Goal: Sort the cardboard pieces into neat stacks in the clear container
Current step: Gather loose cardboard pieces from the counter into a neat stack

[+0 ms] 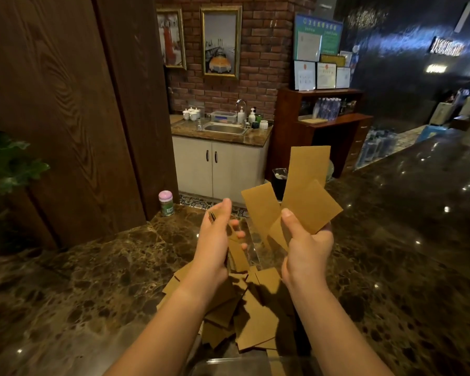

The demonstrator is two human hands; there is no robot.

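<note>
Peeking in at the bottom edge nearest me, the clear container (255, 366) is showing only its rim, with a strip of cardboard just inside it. Beyond it, loose cardboard pieces (255, 321) are lying scattered and overlapping on the dark marble desk (79, 294), directly beneath my forearms. Above that pile I am raising both hands. My left hand (215, 240) is closing around a small bunch of pieces held edge-on, thumb up, fingers curled. My right hand (307, 245) is pinching a fan of three tan pieces (304, 196), thumb pressed on the front one, their long axes pointing up and away from me and splaying apart. I am judging that the fan needs squaring before stacking, and the container is lying back toward my body, below both wrists, roughly midway between them. Farther off, a pink-lidded jar (166, 202) is standing at the desk's far edge.
</note>
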